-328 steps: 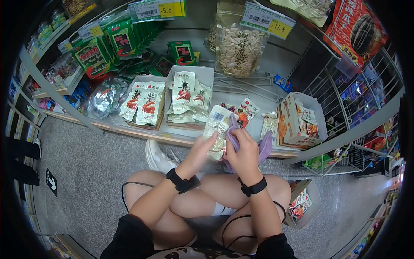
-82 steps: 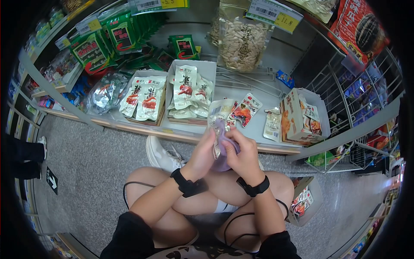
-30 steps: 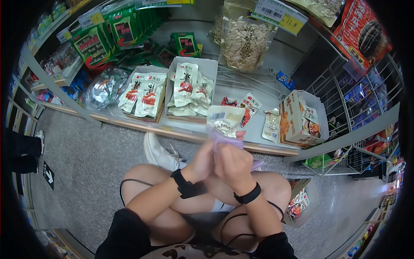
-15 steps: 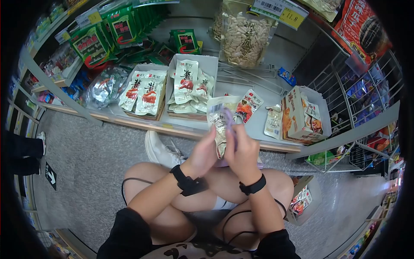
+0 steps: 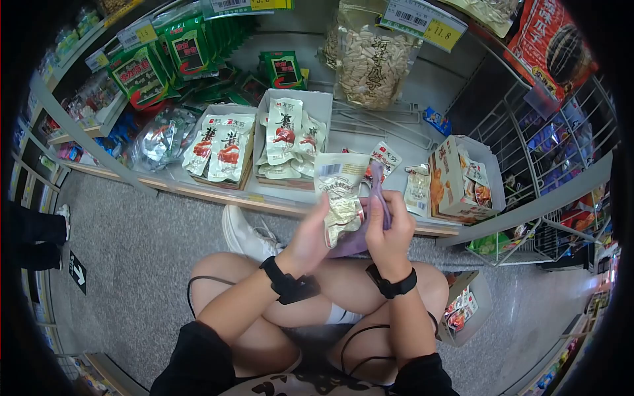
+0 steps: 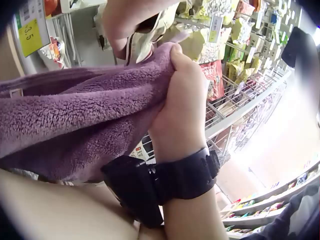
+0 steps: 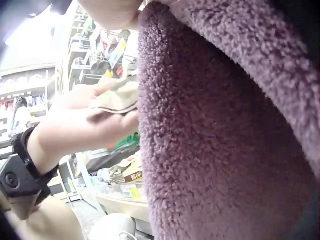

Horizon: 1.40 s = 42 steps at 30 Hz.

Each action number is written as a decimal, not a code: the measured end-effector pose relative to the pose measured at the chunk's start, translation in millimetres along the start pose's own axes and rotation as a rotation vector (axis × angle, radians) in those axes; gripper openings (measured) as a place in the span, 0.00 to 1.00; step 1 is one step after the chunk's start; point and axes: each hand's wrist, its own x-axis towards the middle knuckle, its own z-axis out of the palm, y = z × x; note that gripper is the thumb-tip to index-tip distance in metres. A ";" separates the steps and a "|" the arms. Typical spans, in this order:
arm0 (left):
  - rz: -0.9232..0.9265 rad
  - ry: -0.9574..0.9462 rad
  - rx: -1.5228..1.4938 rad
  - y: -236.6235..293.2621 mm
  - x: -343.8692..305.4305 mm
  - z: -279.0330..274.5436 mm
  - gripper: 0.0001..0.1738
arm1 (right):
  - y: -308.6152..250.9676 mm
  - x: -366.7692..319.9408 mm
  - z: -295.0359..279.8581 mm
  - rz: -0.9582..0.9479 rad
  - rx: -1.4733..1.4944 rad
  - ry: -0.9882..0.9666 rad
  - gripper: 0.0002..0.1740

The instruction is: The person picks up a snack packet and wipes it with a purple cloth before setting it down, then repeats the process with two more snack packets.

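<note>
The pale snack packet stands upright above your knees, just short of the shelf edge; your left hand pinches its lower half between thumb and fingers; your right hand is curled round the purple cloth, bunched against the packet's far side; the wipe looks mid-course; next, turning the packet would call for a firm pinch, since the foil crumples; an open box of similar packets sits behind.
</note>
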 end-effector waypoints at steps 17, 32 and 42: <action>0.047 -0.069 -0.375 4.2 9.0 -15.9 0.35 | -7.6 -20.8 12.8 -0.354 -0.200 -0.380 0.07; 0.119 0.004 -0.304 13.4 6.9 -18.3 0.30 | -4.4 4.5 -5.0 0.033 -0.170 -0.191 0.05; 0.011 0.184 0.165 12.2 8.8 -25.1 0.22 | -7.0 -4.3 -2.4 -0.057 -0.193 -0.133 0.03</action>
